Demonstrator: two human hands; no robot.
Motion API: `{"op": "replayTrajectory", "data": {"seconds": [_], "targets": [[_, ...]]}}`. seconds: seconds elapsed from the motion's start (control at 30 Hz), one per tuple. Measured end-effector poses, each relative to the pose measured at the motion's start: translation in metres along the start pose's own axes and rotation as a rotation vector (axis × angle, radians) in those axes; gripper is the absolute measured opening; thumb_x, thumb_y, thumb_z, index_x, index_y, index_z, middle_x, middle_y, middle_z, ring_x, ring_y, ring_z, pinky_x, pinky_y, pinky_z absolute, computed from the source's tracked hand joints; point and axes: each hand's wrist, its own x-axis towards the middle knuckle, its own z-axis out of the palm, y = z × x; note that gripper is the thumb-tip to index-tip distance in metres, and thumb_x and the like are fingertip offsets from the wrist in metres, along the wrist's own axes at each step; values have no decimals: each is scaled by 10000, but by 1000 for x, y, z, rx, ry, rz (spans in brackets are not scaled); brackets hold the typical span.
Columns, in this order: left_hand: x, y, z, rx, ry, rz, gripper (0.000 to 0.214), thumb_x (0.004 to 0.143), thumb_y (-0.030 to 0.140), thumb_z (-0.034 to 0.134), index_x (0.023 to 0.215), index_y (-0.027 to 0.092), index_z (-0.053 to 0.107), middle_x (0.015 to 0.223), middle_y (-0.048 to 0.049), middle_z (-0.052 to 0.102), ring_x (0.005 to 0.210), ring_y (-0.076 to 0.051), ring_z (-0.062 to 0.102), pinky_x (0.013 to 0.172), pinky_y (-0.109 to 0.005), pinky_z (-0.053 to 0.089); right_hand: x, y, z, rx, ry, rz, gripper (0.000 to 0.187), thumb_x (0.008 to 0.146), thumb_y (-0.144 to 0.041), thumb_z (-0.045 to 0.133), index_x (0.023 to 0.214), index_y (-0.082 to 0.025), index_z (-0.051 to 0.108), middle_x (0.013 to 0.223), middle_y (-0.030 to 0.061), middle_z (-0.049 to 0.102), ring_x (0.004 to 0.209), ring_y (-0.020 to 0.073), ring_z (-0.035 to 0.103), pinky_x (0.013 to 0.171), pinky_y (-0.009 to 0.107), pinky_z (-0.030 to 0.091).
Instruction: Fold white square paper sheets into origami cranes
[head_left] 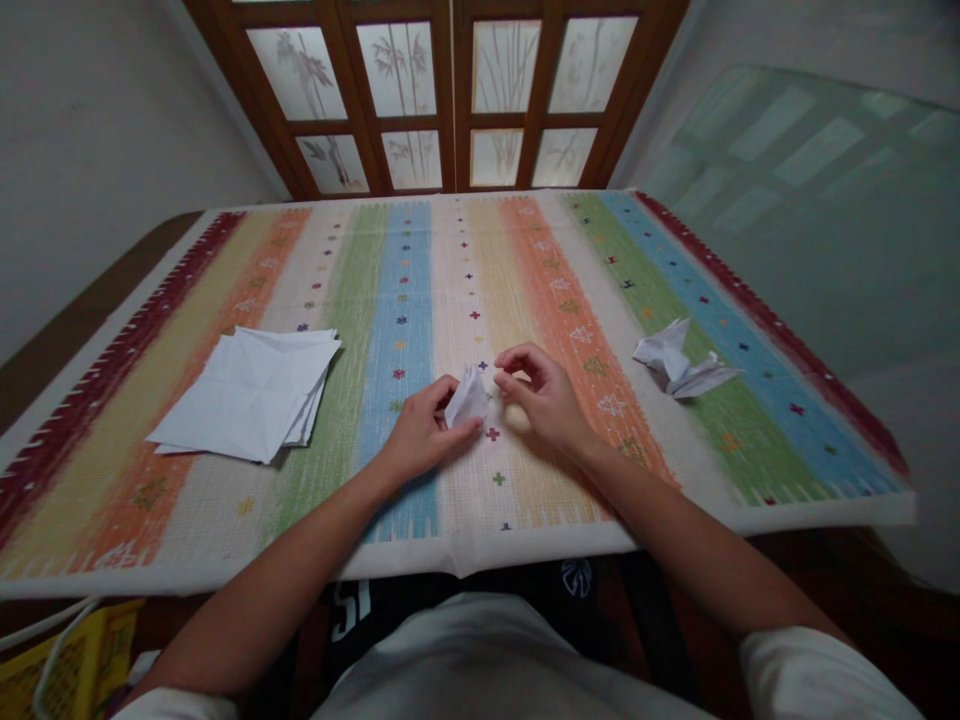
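Note:
My left hand (429, 428) pinches a small folded white paper (468, 396) between thumb and fingers, its narrow tip pointing up and away from me. Just to the right of it, my right hand (546, 395) hovers with curved fingers, thumb and forefinger a little apart and nothing visible between them. It does not touch the paper. Below its palm shows a pale rounded shape (517, 417) that I cannot make out. A folded paper crane (682, 362) rests on the right side of the table. To the left lies a stack of creased white paper sheets (247, 390).
A striped cloth (420, 300) covers the table, whose near edge is in front of my body. Wooden doors with glass panes (397, 70) stand behind it. A glass panel (817, 230) leans at the right wall. A yellow basket (71, 655) sits low at the left.

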Motion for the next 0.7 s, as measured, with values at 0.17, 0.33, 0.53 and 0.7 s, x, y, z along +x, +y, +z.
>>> {"op": "replayTrajectory", "data": {"seconds": [0.17, 0.33, 0.53, 0.7], "targets": [[1, -5, -1, 143, 77, 58, 234, 886, 336, 779, 882, 219, 576, 787, 31, 587, 694, -137, 518, 637, -254, 392, -6, 4, 7, 139, -213, 125, 437, 853, -526, 897, 1075, -297, 599, 758, -79, 572, 557, 132, 563, 506, 264, 505], [-1, -5, 0, 79, 16, 97, 357, 897, 493, 830, 974, 215, 620, 875, 0, 637, 738, -151, 565, 648, -260, 461, -5, 4, 9, 127, -164, 99, 403, 838, -512, 897, 1015, -276, 622, 901, -15, 651, 723, 161, 671, 617, 290, 600], [-1, -3, 1, 20, 5, 109, 285, 1040, 465, 643, 923, 206, 645, 902, -40, 683, 781, -162, 626, 663, -255, 531, -7, 1, 7, 30, -130, 15, 285, 863, -432, 843, 978, -274, 636, 1001, 14, 635, 854, 180, 659, 682, 293, 609], [-2, -2, 1, 10, 29, 75, 247, 1047, 406, 616, 916, 203, 668, 878, -45, 706, 772, -162, 657, 642, -240, 544, -11, 2, 9, -69, -72, -50, 199, 906, -365, 747, 1081, -297, 681, 1042, 34, 671, 926, 210, 662, 716, 314, 605]]}}
